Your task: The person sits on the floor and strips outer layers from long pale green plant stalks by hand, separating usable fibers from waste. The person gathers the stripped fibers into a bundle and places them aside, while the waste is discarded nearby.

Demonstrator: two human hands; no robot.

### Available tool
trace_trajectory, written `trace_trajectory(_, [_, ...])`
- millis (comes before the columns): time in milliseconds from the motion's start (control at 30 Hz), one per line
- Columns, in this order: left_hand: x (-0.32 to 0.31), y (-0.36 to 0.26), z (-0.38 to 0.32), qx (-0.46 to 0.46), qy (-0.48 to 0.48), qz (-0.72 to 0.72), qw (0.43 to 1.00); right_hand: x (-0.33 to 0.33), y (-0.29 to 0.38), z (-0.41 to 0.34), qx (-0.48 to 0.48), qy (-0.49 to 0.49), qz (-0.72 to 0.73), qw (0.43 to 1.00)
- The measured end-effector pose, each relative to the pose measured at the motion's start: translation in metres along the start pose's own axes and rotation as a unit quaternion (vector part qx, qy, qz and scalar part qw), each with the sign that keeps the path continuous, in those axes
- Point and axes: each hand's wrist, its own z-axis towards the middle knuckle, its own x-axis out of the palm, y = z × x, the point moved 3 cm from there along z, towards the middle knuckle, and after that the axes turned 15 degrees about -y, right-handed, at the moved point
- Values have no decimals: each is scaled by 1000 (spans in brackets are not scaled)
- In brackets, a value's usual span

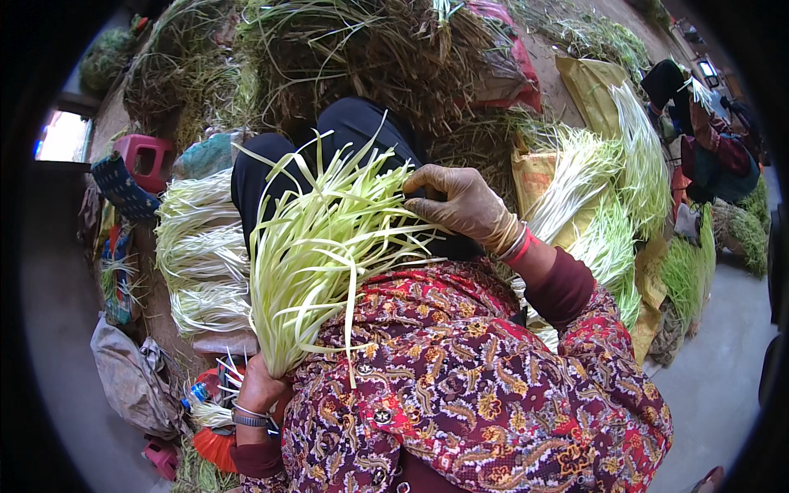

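Note:
My left hand (265, 385), bare and with a watch at the wrist, grips a large bunch of pale yellow-green leafy stalks (308, 259), which look like blanched chives. Their long flat leaves fan out over my lap. My right hand (456, 200), in a thin soiled glove, is at the far right edge of the bunch with thumb and forefinger curled near the leaf tips; whether a leaf is pinched between them I cannot tell. Sorted bundles of white-stemmed stalks (206, 246) lie to the left of my knees. More long pale stalks (579, 179) are spread to the right.
A heap of unsorted stalks with dry matter (382, 55) lies beyond my knees. Yellow woven sacks (592, 92) are at the right, a pink plastic stool (145, 161) at the left, a grey cloth sack (132, 376) lower left. Another person (718, 145) sits at far right.

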Motion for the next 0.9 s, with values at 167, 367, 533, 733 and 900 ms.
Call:
trace_trajectory(167, [1, -1, 0, 3, 8, -18, 1000, 4, -7, 5, -48, -2, 9, 999])
trace_trajectory(367, [0, -4, -1, 1, 18, -9, 1000, -1, 13, 5, 52, 15, -13, 998])
trace_trajectory(533, [-1, -7, 0, -5, 19, -4, 1000, 2, 10, 4, 8, 7, 29, 1000])
trace_trajectory(733, [1, 1, 0, -7, 22, -8, 1000, 7, -2, 9, -66, 1, 22, 998])
trace_trajectory(900, [3, 5, 0, -17, 14, -15, 1000, 8, -1, 8, -46, -9, 9, 999])
